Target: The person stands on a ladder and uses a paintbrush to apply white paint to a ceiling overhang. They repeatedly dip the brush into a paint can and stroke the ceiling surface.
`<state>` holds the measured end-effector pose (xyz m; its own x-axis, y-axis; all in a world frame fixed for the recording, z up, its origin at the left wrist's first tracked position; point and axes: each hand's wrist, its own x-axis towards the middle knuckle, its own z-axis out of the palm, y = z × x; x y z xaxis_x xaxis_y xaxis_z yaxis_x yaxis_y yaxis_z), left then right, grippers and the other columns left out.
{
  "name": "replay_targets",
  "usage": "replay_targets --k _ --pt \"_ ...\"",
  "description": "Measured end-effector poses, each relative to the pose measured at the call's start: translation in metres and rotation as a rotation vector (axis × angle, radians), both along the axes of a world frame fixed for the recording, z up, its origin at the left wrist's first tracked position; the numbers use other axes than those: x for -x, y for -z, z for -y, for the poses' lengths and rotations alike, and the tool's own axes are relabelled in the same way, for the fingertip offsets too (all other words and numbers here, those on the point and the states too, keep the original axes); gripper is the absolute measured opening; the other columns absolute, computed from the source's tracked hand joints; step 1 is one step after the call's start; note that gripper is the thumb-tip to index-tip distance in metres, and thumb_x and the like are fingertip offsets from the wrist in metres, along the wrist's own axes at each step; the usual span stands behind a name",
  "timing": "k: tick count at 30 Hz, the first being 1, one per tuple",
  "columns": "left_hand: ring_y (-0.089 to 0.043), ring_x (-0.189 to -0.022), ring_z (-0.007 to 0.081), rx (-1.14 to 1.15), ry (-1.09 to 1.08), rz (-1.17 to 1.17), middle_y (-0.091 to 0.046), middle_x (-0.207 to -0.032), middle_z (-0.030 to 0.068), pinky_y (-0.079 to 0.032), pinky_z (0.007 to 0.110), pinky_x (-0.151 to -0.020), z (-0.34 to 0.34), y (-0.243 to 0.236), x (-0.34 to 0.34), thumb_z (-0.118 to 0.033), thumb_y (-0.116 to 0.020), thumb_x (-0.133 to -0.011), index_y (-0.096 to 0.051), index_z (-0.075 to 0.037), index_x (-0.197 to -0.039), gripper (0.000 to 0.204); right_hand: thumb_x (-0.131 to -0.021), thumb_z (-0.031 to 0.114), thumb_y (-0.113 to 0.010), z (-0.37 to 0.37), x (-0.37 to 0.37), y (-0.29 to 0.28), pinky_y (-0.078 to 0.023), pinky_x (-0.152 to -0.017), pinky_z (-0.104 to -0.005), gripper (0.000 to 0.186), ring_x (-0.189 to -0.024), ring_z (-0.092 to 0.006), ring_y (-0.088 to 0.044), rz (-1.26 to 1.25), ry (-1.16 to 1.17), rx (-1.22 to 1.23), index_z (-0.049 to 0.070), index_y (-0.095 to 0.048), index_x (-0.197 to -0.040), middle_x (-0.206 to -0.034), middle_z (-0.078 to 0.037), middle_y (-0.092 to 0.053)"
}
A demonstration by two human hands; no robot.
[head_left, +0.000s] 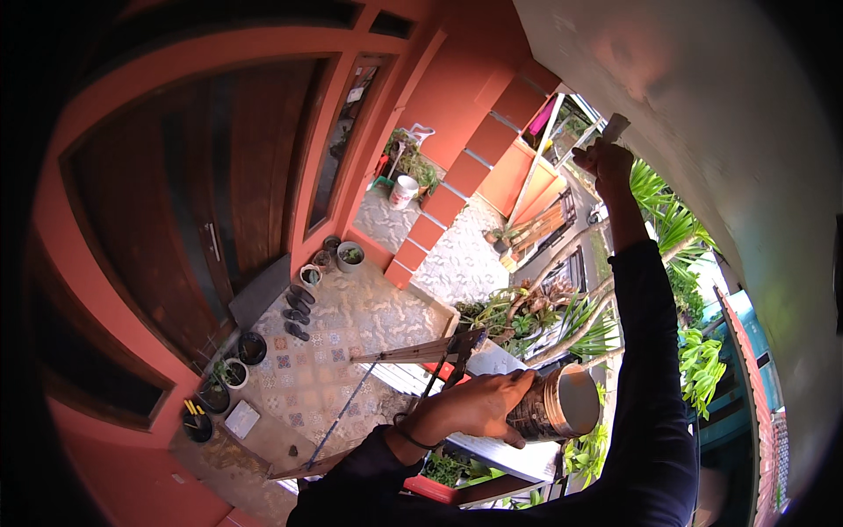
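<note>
My left hand [479, 406] grips a round can [534, 411] with a worn, stained side. The can is tilted, its open mouth facing right, and a smooth pale grey surface shows inside. My right arm stretches up along the right side. At its end my right hand [606, 163] is closed on a flat, pale scraper-like tool [616, 128]; its exact kind is hard to make out. The tool stands close to the underside of the whitish ceiling [702, 114], and I cannot tell whether they touch.
Below me stands a ladder [457, 351] on the patterned tile floor [338, 373]. Potted plants [252, 348] and dark sandals [299, 306] line the wall by the wooden door [206, 176]. A white bucket [403, 192] stands farther off. Leafy plants [667, 211] grow beyond my right arm.
</note>
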<state>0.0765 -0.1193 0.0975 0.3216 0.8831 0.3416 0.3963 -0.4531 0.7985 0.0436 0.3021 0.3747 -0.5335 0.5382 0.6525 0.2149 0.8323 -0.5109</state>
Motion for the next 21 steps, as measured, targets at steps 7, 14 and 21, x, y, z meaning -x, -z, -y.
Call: replay_targets --k 7,14,21 --pt "-0.064 -0.128 0.0497 -0.013 -0.020 -0.024 -0.062 -0.136 0.0396 -0.054 0.046 -0.106 -0.002 0.005 -0.002 -0.059 -0.092 -0.075 -0.026 0.019 -0.160 0.133 -0.104 0.005 -0.061 0.128 0.092 -0.043 -0.069 -0.072 -0.0479 0.023 -0.083 -0.0372 -0.081 -0.244 -0.495 0.189 -0.006 -0.060 -0.084 -0.075 -0.016 -0.064" --pt "-0.062 -0.131 0.0503 0.017 -0.032 -0.030 -0.063 -0.135 0.0363 -0.052 0.049 -0.107 0.004 -0.003 0.001 -0.054 -0.092 -0.078 -0.035 0.007 -0.154 0.113 -0.109 0.010 -0.056 0.242 0.112 -0.013 -0.068 -0.072 -0.0361 0.015 -0.084 -0.0300 -0.082 -0.157 -0.395 -0.114 -0.003 -0.056 -0.102 -0.088 -0.016 -0.071" --pt "-0.062 -0.131 0.0491 0.037 -0.029 -0.089 -0.064 -0.136 0.0373 -0.053 0.047 -0.108 0.002 -0.003 0.001 -0.062 -0.092 -0.074 -0.025 0.016 -0.161 0.135 -0.107 0.015 -0.058 0.124 0.136 -0.040 -0.058 -0.077 -0.0519 0.012 -0.089 -0.0418 -0.076 -0.259 -0.006 -0.687 0.003 -0.058 -0.107 -0.093 -0.021 -0.073"
